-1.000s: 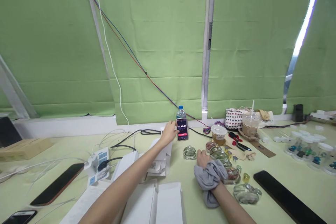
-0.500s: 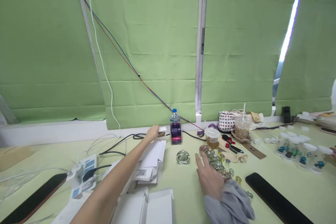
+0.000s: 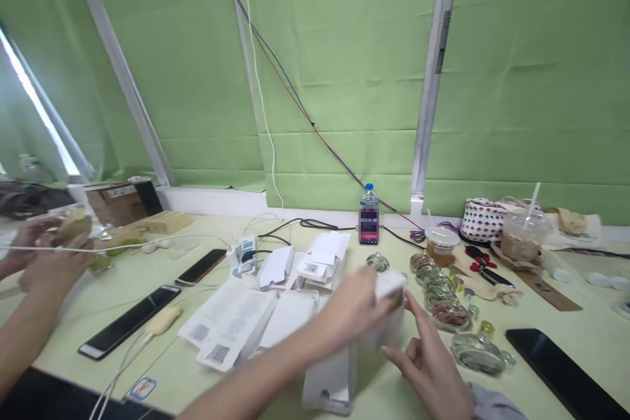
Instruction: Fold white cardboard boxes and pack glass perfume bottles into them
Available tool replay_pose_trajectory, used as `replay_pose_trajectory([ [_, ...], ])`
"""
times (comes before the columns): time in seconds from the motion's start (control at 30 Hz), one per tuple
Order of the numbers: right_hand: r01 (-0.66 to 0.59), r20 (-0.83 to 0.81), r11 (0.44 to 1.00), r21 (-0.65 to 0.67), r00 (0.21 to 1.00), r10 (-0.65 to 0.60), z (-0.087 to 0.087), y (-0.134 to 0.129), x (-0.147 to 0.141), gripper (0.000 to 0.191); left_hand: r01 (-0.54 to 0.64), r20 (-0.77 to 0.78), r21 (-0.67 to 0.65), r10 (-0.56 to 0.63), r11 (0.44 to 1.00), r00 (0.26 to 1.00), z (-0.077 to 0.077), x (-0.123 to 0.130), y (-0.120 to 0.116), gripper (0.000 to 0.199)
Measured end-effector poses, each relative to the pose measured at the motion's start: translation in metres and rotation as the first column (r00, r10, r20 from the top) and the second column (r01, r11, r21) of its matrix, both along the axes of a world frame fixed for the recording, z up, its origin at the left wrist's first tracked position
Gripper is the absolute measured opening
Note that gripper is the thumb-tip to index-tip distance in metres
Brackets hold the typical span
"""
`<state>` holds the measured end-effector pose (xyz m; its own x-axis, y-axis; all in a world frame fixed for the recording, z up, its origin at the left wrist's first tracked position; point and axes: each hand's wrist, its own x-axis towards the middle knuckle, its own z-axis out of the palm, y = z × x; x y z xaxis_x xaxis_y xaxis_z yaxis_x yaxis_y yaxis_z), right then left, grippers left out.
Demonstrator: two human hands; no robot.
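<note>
My left hand [image 3: 352, 312] is closed on a small white box [image 3: 388, 285], blurred by motion, in the middle of the view. Just right of the box is my right hand [image 3: 433, 361], its thumb and index finger apart and no object between them. Flat white cartons [image 3: 236, 321] lie spread under and left of my left forearm. Beyond my hands, a clear glass bottle [image 3: 377, 262] sits on the table. A row of glass bottles [image 3: 438, 289] with pinkish and greenish contents runs to the right of my right hand.
A dark phone [image 3: 566, 367] lies at the right, with drink cups [image 3: 524, 236] behind. A water bottle [image 3: 369, 216] stands near the wall. At far left, another person's hands [image 3: 54, 249] hold something. Phones and cables lie at left.
The view has turned left. My left hand has come back from the rear of the table with the white box. My right hand has moved off the row of bottles towards it.
</note>
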<state>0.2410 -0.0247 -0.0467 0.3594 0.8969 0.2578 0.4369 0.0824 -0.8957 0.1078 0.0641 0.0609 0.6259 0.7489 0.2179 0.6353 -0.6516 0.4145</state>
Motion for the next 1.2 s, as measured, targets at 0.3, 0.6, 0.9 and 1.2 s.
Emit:
replay_pose_trajectory([
  [0.3, -0.257, 0.069, 0.951, -0.171, 0.96, 0.272, -0.012, -0.006, 0.046, 0.094, -0.055, 0.038, -0.172, 0.062, 0.983, 0.997, -0.073, 0.022, -0.056, 0.029],
  [0.6, -0.495, -0.258, 0.858, -0.138, 0.854, 0.451, 0.021, -0.027, 0.071, 0.069, 0.314, 0.502, -0.627, 0.061, 0.713, 0.863, -0.103, 0.013, -0.043, 0.092],
  [0.9, -0.378, -0.113, 0.916, -0.134, 0.924, 0.365, 0.025, -0.03, 0.053, 0.07, 0.024, 0.3, 0.159, -0.071, 0.987, 0.951, -0.095, 0.032, -0.057, 0.06],
  [1.2, -0.059, 0.421, 0.995, -0.08, 0.903, 0.088, -0.003, -0.018, 0.043, 0.056, -0.008, 0.332, 0.047, -0.008, 0.999, 0.943, -0.1, 0.034, -0.048, 0.055],
])
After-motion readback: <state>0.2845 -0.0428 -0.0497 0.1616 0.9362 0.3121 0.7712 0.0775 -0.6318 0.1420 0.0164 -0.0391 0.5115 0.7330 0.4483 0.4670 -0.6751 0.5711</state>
